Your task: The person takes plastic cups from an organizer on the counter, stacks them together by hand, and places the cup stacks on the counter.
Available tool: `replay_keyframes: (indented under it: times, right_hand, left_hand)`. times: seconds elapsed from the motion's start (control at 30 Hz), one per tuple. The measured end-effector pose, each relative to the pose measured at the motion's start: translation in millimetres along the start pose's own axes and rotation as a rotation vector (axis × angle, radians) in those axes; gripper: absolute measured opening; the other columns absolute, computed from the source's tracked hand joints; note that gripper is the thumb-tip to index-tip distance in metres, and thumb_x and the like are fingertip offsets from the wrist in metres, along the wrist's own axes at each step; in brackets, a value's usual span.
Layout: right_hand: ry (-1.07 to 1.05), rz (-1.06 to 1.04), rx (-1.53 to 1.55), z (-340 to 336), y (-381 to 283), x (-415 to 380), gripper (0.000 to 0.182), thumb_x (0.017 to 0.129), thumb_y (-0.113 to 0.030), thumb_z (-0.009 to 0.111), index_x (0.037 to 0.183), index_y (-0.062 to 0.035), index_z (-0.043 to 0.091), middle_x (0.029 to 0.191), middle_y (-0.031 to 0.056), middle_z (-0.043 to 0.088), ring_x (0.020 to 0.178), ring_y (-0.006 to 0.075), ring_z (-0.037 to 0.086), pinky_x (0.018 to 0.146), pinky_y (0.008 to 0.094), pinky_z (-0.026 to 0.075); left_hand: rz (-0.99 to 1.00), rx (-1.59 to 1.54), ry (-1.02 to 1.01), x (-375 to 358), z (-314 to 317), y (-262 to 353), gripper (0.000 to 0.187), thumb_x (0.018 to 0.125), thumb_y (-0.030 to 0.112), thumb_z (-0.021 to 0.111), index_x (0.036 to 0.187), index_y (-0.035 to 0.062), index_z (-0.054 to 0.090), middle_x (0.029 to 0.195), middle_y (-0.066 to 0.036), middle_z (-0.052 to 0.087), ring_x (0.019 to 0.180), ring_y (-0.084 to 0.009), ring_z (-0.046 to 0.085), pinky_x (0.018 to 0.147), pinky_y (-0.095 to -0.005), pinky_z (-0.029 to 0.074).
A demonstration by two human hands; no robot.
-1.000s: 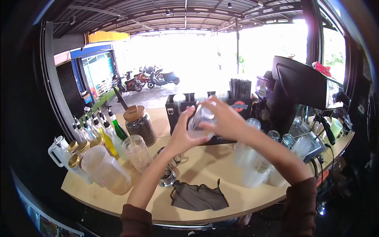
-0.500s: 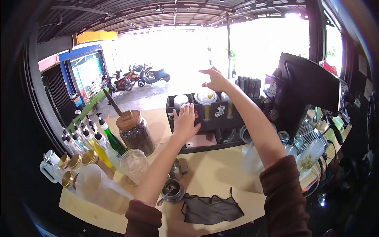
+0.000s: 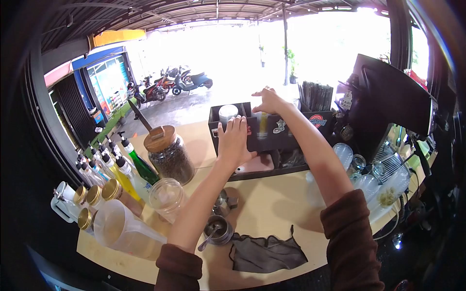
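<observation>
Black organizer [image 3: 273, 139]: centre of the frame, standing at the far edge of the surface [image 3: 264, 208]; stickers on its front panel.

Left hand [image 3: 235, 143]: centre, before the organizer's left part; grip spread, fingertips pointing up. Contact with the panel cannot be told.

White lids [image 3: 228, 112]: stacked in the organizer's left compartment, just beyond the left fingertips.

Right hand [image 3: 272, 101]: above the organizer's middle, upper centre; grip spread, thumb apart from the bent fingers. Whether it touches the rim cannot be told.

Phone [image 3: 257, 164]: pinkish, lying in the organizer's lower compartment, below and right of the left hand.

Black straws [image 3: 316, 97]: upright bundle, right of the right hand.

Bean jar [image 3: 171, 157]: wooden lid, dark contents, left of centre.

Pump bottles [image 3: 141, 162]: in a cluster, left; one green, one yellow.

Clear pitcher [image 3: 138, 236]: lower left, tilted in view, beside gold-lidded jars [image 3: 112, 189].

Metal cup [image 3: 222, 236]: lower centre, spoon inside, near the left forearm.

Dark mesh cloth [image 3: 267, 254]: flat on the surface, lower centre.

Clear plastic cups [image 3: 388, 193]: right, below the dark machine [image 3: 391, 102].
</observation>
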State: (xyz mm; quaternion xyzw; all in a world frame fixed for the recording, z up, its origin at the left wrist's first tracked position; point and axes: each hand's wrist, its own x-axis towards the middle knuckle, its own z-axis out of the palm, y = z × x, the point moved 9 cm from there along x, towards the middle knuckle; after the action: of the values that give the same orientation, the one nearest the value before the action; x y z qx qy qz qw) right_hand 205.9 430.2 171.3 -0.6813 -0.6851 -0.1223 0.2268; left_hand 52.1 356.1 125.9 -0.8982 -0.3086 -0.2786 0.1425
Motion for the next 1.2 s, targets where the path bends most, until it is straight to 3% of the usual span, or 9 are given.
replay_keyframes:
  times: [0.27, 0.43, 0.57, 0.7, 0.77, 0.8, 0.9, 1.03, 1.2]
  right_hand:
    - [0.022, 0.087, 0.061, -0.1, -0.2, -18.3, 0.065, 0.063, -0.036, 0.077, 0.12, -0.0111, 0.058, 0.118, 0.0276, 0.049, 0.11, 0.039, 0.047, 0.097, 0.0434, 0.039]
    - [0.139, 0.093, 0.054, 0.6, -8.6, -36.1, 0.069, 0.074, -0.024, 0.068, 0.134, -0.0071, 0.041, 0.124, 0.0278, 0.043, 0.118, 0.041, 0.043, 0.098, 0.0453, 0.038]
    - [0.237, 0.162, 0.035, -25.6, -32.1, -64.4, 0.065, 0.076, -0.018, 0.063, 0.133, -0.0029, 0.038, 0.131, 0.0254, 0.036, 0.119, 0.0414, 0.042, 0.096, 0.0441, 0.042]
    - [0.314, 0.106, 0.12, -49.8, -69.7, -101.3, 0.048, 0.075, -0.015, 0.062, 0.12, -0.0023, 0.05, 0.131, 0.0252, 0.037, 0.121, 0.0399, 0.041, 0.097, 0.0449, 0.039]
    - [0.449, 0.017, 0.399, -65.8, -88.2, -128.2, 0.041, 0.074, -0.016, 0.064, 0.112, -0.002, 0.056, 0.126, 0.023, 0.043, 0.116, 0.0386, 0.045, 0.094, 0.0433, 0.041]
    - [0.472, 0.021, 0.541, -72.1, -99.0, -148.1, 0.032, 0.075, -0.015, 0.064, 0.104, -0.0016, 0.06, 0.122, 0.0185, 0.047, 0.11, 0.033, 0.051, 0.09, 0.0394, 0.043]
    - [0.436, -0.044, 0.781, -82.7, -129.8, -216.2, 0.03, 0.075, -0.01, 0.063, 0.102, 0.0014, 0.057, 0.115, 0.0188, 0.048, 0.106, 0.0308, 0.052, 0.086, 0.0377, 0.045]
    - [0.368, -0.19, 0.802, -83.9, -152.8, -318.9, 0.026, 0.077, -0.009, 0.063, 0.101, -0.0023, 0.057, 0.116, 0.016, 0.048, 0.112, 0.0324, 0.048, 0.091, 0.039, 0.041]
    - [0.145, -0.22, 0.899, -76.8, -164.0, -442.7, 0.03, 0.079, -0.008, 0.063, 0.107, -0.0038, 0.056, 0.125, 0.0182, 0.043, 0.114, 0.0339, 0.047, 0.094, 0.0381, 0.039]
  left_hand:
    - [-0.001, -0.005, 0.011, -1.7, 0.5, 0.8, 0.1, 0.052, 0.046, 0.078, 0.13, 0.0012, 0.034, 0.133, -0.013, 0.039, 0.124, -0.0269, 0.036, 0.101, -0.0535, 0.03]
    - [-0.003, 0.008, 0.052, -2.9, 3.8, 2.5, 0.1, 0.053, 0.043, 0.078, 0.131, 0.0008, 0.033, 0.133, -0.014, 0.037, 0.123, -0.0274, 0.036, 0.101, -0.0527, 0.031]
    - [-0.034, -0.118, 0.005, -2.7, 8.8, -3.6, 0.085, 0.07, 0.036, 0.069, 0.134, -0.0021, 0.027, 0.138, -0.019, 0.032, 0.13, -0.0308, 0.029, 0.104, -0.0558, 0.025]
    - [-0.038, -0.204, 0.008, -20.5, -19.5, 13.5, 0.072, 0.083, 0.029, 0.058, 0.136, -0.0039, 0.022, 0.141, -0.024, 0.028, 0.134, -0.0341, 0.023, 0.106, -0.0585, 0.019]
    - [-0.058, -0.19, -0.011, -44.4, -40.6, 30.7, 0.067, 0.084, 0.022, 0.055, 0.135, -0.0071, 0.022, 0.14, -0.025, 0.028, 0.133, -0.0345, 0.027, 0.106, -0.0585, 0.019]
    - [-0.051, -0.204, 0.016, -60.8, -50.1, 40.0, 0.065, 0.085, 0.02, 0.053, 0.135, -0.0069, 0.022, 0.14, -0.025, 0.029, 0.133, -0.0347, 0.027, 0.106, -0.0579, 0.019]
    - [-0.085, -0.221, 0.062, -129.1, -83.9, 74.4, 0.057, 0.087, 0.016, 0.048, 0.134, -0.0056, 0.026, 0.138, -0.023, 0.034, 0.131, -0.0336, 0.031, 0.106, -0.056, 0.02]
    - [-0.149, -0.255, 0.131, -221.5, -122.9, 127.3, 0.05, 0.085, 0.012, 0.052, 0.13, -0.001, 0.035, 0.134, -0.018, 0.04, 0.125, -0.0349, 0.038, 0.103, -0.0536, 0.026]
    - [-0.259, -0.396, 0.247, -318.1, -135.1, 199.6, 0.048, 0.079, 0.015, 0.061, 0.123, 0.0023, 0.047, 0.126, -0.014, 0.049, 0.116, -0.0318, 0.047, 0.1, -0.0502, 0.032]
